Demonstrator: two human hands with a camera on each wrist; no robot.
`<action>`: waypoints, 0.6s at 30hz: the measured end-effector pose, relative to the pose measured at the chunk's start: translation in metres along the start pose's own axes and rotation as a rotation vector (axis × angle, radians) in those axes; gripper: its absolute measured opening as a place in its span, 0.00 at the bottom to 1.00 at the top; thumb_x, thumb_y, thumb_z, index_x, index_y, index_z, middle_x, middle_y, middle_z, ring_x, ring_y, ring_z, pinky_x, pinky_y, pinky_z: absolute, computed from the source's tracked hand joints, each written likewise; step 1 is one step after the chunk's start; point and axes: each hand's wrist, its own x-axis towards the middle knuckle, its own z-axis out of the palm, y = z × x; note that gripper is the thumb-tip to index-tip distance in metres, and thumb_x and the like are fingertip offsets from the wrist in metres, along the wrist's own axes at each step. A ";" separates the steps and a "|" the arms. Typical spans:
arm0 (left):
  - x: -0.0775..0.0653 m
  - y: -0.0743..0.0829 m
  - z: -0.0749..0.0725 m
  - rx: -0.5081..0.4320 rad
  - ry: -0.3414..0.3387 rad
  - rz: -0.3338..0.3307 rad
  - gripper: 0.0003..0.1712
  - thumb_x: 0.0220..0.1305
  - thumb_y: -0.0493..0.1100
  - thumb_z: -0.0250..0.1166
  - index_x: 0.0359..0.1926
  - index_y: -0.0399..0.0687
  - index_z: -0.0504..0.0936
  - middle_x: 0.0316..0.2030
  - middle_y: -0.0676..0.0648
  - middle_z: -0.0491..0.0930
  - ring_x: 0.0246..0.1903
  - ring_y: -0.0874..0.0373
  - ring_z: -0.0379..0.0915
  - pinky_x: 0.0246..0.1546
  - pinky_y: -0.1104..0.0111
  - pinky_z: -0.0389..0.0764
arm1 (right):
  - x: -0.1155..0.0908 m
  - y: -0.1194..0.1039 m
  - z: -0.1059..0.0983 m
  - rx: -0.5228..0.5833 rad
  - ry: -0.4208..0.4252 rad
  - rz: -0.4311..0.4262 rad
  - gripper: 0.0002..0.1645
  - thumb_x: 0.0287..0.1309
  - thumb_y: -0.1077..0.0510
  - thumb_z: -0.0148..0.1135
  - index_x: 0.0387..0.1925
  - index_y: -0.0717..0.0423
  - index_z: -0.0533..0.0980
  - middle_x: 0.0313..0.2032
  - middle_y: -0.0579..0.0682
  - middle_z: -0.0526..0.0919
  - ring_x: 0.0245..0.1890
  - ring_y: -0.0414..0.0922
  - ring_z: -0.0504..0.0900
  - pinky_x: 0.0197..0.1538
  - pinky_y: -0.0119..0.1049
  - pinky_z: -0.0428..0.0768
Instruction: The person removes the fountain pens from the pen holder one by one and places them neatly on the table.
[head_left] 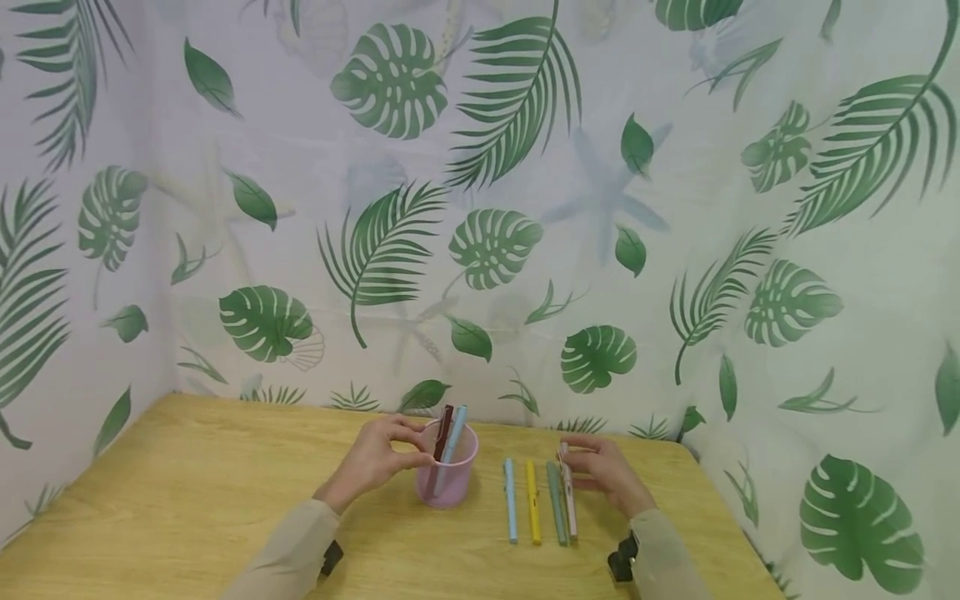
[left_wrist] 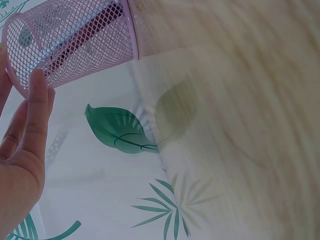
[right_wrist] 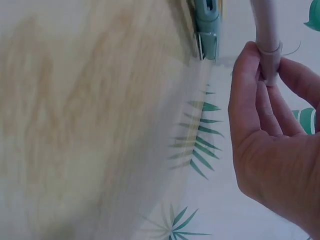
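My left hand [head_left: 375, 458] holds the rim of a pink mesh pen cup [head_left: 461, 485], thumb at the near side and fingers behind. Inside the upright cup lean a dark brown pen [head_left: 442, 435] and a light blue pen [head_left: 456, 433]. Over to the right, my right hand [head_left: 609, 477] pinches the far end of a pale pink pen [right_wrist: 269, 35] between thumb and fingers. Close beside that pen lies a green pen [head_left: 557, 504]. A yellow pen [head_left: 533, 504] and another light blue pen [head_left: 511, 500] continue the row toward the cup.
The wooden table [head_left: 225, 500] meets a leaf-patterned wall covering [head_left: 405, 275] just behind the cup. Its right edge slants away past my right hand. A dark strapped device sits at each wrist.
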 end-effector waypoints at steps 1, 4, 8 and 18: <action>0.000 0.000 0.000 0.002 0.002 -0.001 0.10 0.47 0.50 0.78 0.29 0.52 0.89 0.46 0.46 0.85 0.49 0.49 0.79 0.51 0.54 0.79 | -0.001 0.001 0.000 0.003 0.000 0.010 0.30 0.66 0.60 0.59 0.65 0.69 0.66 0.56 0.66 0.78 0.46 0.48 0.84 0.48 0.45 0.84; -0.001 0.000 0.000 -0.004 0.007 0.001 0.10 0.47 0.50 0.78 0.28 0.53 0.89 0.46 0.47 0.85 0.48 0.49 0.79 0.51 0.54 0.79 | -0.001 0.006 -0.002 -0.011 0.007 0.031 0.29 0.65 0.61 0.59 0.65 0.69 0.67 0.56 0.67 0.78 0.46 0.47 0.83 0.47 0.45 0.84; 0.000 0.001 0.000 0.004 0.005 0.013 0.09 0.47 0.50 0.78 0.27 0.54 0.89 0.46 0.47 0.85 0.48 0.50 0.79 0.52 0.55 0.79 | 0.000 0.011 -0.004 -0.045 0.041 0.072 0.28 0.65 0.62 0.60 0.64 0.69 0.69 0.54 0.65 0.80 0.44 0.45 0.83 0.44 0.43 0.85; -0.001 0.003 -0.002 0.009 -0.007 -0.018 0.07 0.48 0.49 0.78 0.27 0.56 0.89 0.48 0.46 0.85 0.50 0.50 0.79 0.54 0.52 0.77 | 0.007 0.020 -0.010 -0.126 0.058 0.133 0.26 0.62 0.62 0.62 0.60 0.70 0.71 0.39 0.55 0.84 0.35 0.41 0.82 0.37 0.38 0.85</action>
